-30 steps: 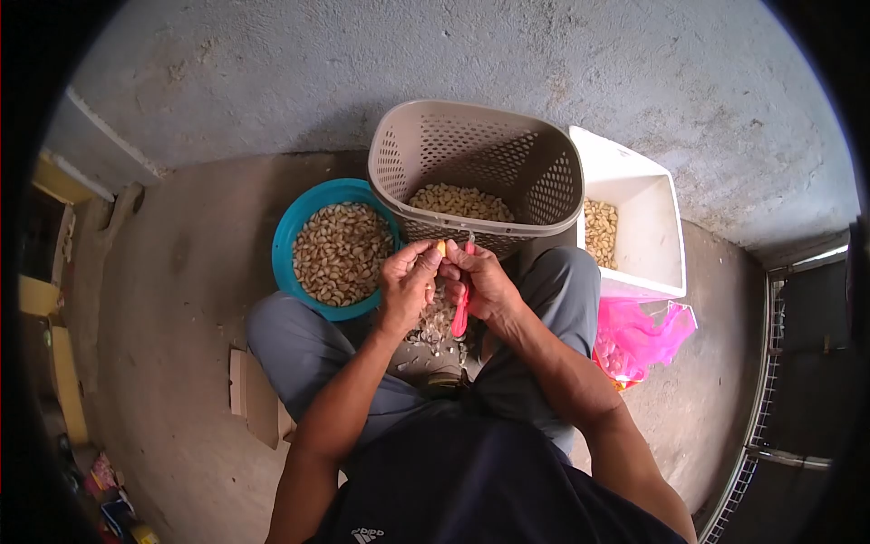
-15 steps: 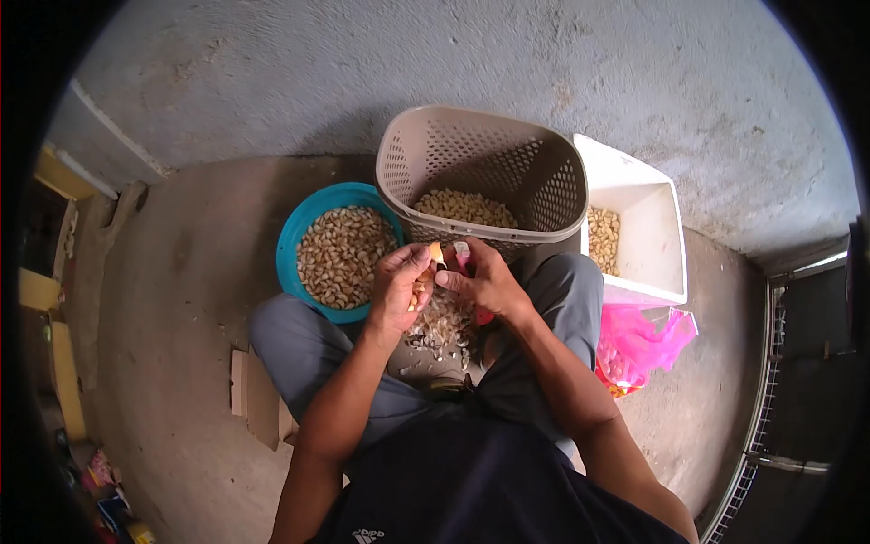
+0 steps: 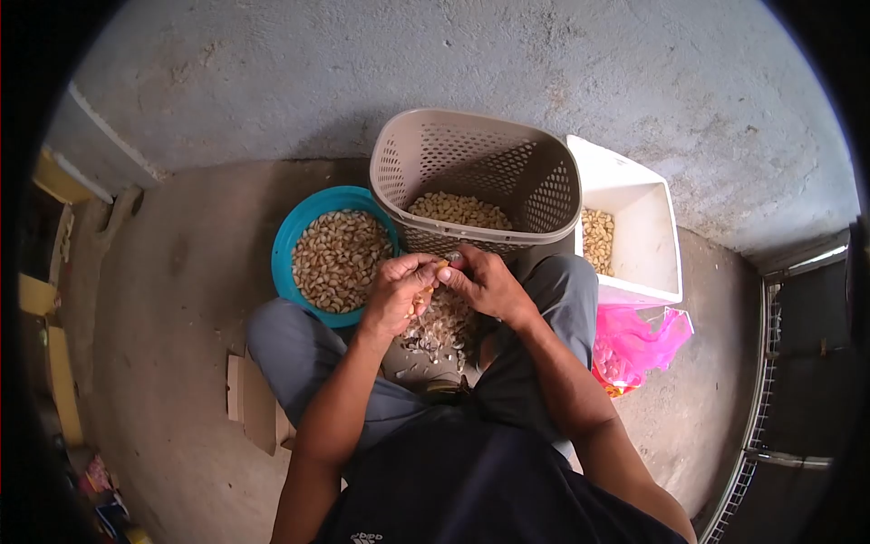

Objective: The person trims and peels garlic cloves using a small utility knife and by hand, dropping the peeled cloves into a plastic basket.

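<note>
My left hand (image 3: 399, 292) is closed on garlic-like cloves, one of them orange-tinged between thumb and finger. Meeting it at the fingertips, my right hand (image 3: 482, 281) is closed round a small peeling tool, mostly hidden in the fingers. Loose skins (image 3: 441, 328) lie in a heap on the floor below the hands. A teal basin (image 3: 283, 252) to the left holds unpeeled cloves (image 3: 339, 258). Just beyond the hands stands a brown perforated basket (image 3: 564, 227) with pale cloves (image 3: 460, 209) at its bottom.
Right of the basket is a white foam box (image 3: 654, 240) with more pale cloves (image 3: 597, 241). A pink bag (image 3: 642, 343) lies beside my right knee. Cardboard (image 3: 258, 408) rests near my left knee. A rough grey wall (image 3: 435, 54) rises behind the containers.
The red or pink tool that hung from my right hand is now mostly hidden inside it. My fingertips parted slightly and came together again at the clove.
</note>
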Demonstrator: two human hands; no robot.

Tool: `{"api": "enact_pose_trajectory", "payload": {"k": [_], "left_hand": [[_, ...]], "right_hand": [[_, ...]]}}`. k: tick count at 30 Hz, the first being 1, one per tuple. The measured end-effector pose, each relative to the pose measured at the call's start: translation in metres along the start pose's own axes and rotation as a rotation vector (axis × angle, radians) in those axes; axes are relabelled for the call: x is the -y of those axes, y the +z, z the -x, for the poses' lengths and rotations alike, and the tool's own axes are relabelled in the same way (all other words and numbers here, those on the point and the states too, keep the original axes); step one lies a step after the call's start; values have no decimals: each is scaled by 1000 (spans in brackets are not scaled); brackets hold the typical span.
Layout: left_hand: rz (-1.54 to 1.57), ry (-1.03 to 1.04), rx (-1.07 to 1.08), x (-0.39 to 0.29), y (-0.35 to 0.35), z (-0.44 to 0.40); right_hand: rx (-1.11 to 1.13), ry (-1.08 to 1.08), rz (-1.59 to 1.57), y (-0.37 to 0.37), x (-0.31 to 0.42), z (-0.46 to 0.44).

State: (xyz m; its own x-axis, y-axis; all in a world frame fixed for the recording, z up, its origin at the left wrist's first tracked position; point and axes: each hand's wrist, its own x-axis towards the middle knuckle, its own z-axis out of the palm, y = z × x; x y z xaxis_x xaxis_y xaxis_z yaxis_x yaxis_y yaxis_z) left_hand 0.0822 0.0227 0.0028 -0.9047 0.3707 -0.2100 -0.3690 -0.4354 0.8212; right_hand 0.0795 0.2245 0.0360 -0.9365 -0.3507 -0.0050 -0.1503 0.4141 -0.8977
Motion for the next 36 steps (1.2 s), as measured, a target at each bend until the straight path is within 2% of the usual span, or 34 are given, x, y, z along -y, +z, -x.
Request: {"api": "enact_pose_trajectory", "payload": {"k": [7,10,16,25,28,36], "left_hand": [[-48,-1,-19,5,-1,-1],[-29,9,-25,6,0,-1],[-30,9,-29,6,0,-1],[-42,29,-59,12,-1,-1],[-6,12,-70,14,0,1],[30,11,-162,21,6,4]], "right_hand": [[-42,-74,33,4,-8,-1],[-25,8,46,2,-3,1],[-66,-89,-4,7,-11,0],[-3,-50,24,10,-11,-1],[20,28,51,8,-1,1],[-1,-58,225,11,-4,4]]}}
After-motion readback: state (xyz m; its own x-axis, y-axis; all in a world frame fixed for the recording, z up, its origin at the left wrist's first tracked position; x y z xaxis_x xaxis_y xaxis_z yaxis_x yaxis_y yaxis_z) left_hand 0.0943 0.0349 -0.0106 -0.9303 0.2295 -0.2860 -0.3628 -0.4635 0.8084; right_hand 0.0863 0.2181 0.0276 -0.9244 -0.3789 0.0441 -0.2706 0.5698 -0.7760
